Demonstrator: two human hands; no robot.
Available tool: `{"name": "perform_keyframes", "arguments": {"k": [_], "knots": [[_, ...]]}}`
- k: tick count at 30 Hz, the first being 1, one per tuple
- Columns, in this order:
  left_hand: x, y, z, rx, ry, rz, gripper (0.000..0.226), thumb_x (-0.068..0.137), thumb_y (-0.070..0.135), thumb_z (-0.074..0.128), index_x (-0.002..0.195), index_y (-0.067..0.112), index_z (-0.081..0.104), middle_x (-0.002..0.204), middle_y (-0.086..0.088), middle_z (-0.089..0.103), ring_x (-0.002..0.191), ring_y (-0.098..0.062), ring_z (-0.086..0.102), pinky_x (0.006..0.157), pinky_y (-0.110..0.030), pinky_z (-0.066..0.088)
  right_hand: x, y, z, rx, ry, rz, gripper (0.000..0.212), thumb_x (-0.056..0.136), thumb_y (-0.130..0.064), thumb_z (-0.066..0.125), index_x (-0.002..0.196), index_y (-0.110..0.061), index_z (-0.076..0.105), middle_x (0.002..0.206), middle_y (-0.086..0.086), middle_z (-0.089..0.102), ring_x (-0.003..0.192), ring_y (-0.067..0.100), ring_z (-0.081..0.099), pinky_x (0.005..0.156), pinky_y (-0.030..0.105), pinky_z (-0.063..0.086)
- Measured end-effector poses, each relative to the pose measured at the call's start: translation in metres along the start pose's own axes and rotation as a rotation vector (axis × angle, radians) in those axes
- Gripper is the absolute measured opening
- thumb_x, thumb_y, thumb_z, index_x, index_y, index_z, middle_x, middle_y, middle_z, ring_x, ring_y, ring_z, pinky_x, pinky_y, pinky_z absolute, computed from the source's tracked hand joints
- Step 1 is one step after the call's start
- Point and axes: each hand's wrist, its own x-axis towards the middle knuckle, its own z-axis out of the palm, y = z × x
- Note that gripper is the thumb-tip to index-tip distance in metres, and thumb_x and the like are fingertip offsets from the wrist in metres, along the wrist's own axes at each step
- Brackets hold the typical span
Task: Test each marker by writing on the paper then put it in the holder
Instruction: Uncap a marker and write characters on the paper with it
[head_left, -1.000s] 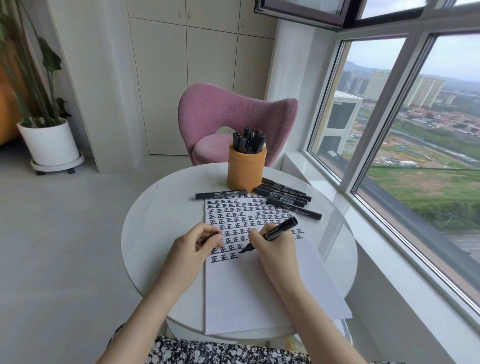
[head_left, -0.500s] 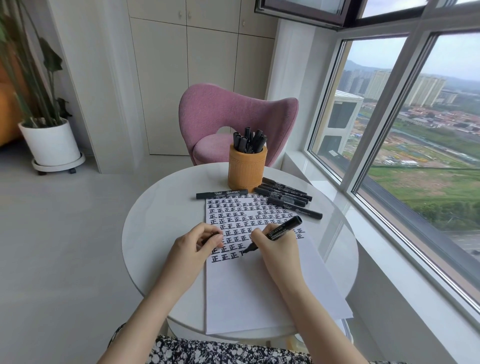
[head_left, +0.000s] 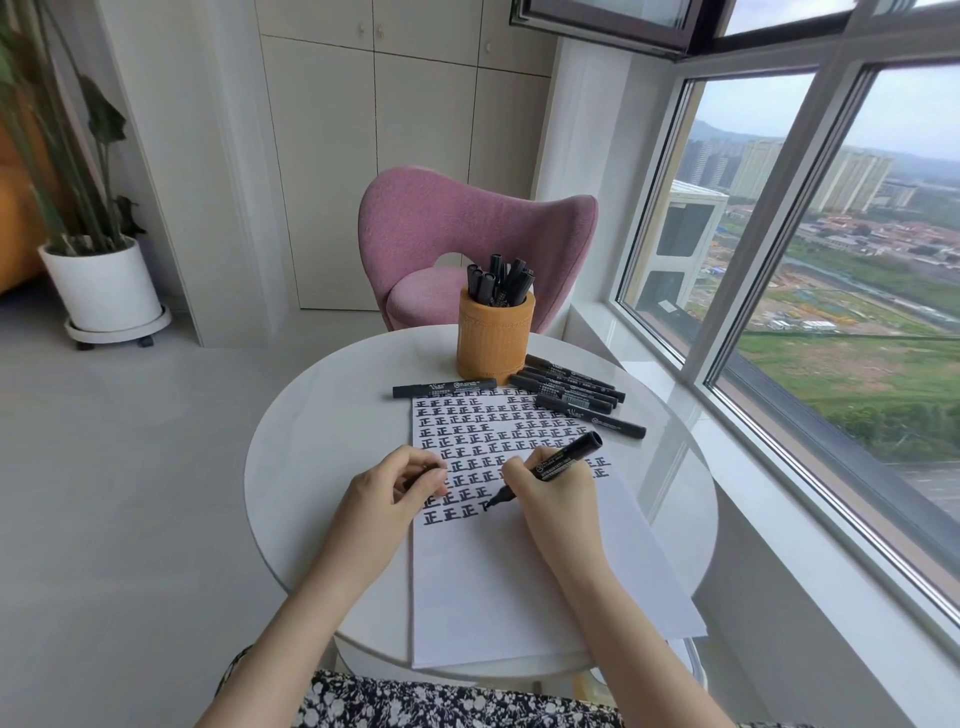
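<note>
A white sheet of paper (head_left: 519, 587) lies on the round white table (head_left: 322, 431), its upper half filled with rows of black written characters. My right hand (head_left: 558, 488) grips an uncapped black marker (head_left: 563, 460), tip down on the paper at the end of the lowest row. My left hand (head_left: 395, 483) rests on the paper's left edge, fingers curled round a small dark thing, seemingly the marker's cap. An orange holder (head_left: 495, 340) at the table's back contains several black markers. Several capped markers (head_left: 576, 397) lie to its right, and one marker (head_left: 444, 388) above the paper.
A pink chair (head_left: 467, 228) stands behind the table. A large window (head_left: 831, 291) with a sill runs along the right. A potted plant (head_left: 101, 280) sits on the floor at the far left, cabinets behind.
The marker tip has shifted slightly right and down along the lowest row, with a new stroke begun there. My left hand stays in place.
</note>
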Motion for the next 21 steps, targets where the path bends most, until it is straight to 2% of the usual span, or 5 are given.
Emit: {"name": "perform_keyframes", "arguments": {"k": [6,9,14,19,21], "knots": [[0.0003,-0.0001,-0.0003,0.009,0.004,-0.001,0.007,0.089,0.013,0.060,0.092,0.017,0.065,0.077,0.001,0.072,0.077,0.001,0.066,0.067,-0.008,0.046,0.0018,0.0030,0.0016,0.005,-0.019,0.017,0.030,0.079,-0.011,0.059,0.059,0.005,0.042,0.058,0.010,0.049,0.053,0.010,0.033,0.050,0.023,0.028],[0.0002,0.0006,0.0003,0.010,0.005,0.001,0.007,0.089,0.012,0.060,0.092,0.016,0.065,0.077,0.001,0.071,0.075,0.002,0.065,0.066,-0.006,0.045,0.0016,0.0030,0.0026,-0.015,-0.019,0.015,0.032,0.079,-0.014,0.059,0.063,0.009,0.043,0.061,0.023,0.051,0.056,0.012,0.034,0.054,0.029,0.029],[0.0009,0.0004,0.0008,0.005,0.003,-0.002,0.007,0.089,0.011,0.061,0.093,0.012,0.065,0.078,-0.001,0.071,0.073,0.001,0.065,0.065,-0.007,0.046,0.0002,-0.0006,0.0019,-0.039,-0.021,-0.009,0.033,0.080,-0.012,0.060,0.061,0.006,0.040,0.057,0.008,0.038,0.054,0.012,0.029,0.049,0.025,0.024],[-0.0001,0.0010,0.0005,0.005,0.002,0.000,0.006,0.089,0.010,0.060,0.093,0.011,0.065,0.079,-0.001,0.071,0.073,0.002,0.065,0.065,-0.006,0.046,-0.0008,-0.0010,0.0006,-0.041,-0.030,-0.009,0.025,0.078,-0.009,0.060,0.060,-0.007,0.043,0.057,0.006,0.036,0.053,0.011,0.027,0.048,0.023,0.022],[0.0000,0.0014,0.0006,0.005,0.001,0.000,0.007,0.089,0.010,0.060,0.094,0.011,0.065,0.079,-0.002,0.071,0.073,0.001,0.065,0.064,-0.006,0.045,-0.0009,-0.0012,0.0005,-0.043,-0.040,-0.009,0.024,0.077,-0.009,0.060,0.060,-0.007,0.043,0.057,0.007,0.037,0.054,0.011,0.028,0.048,0.024,0.022]]}}
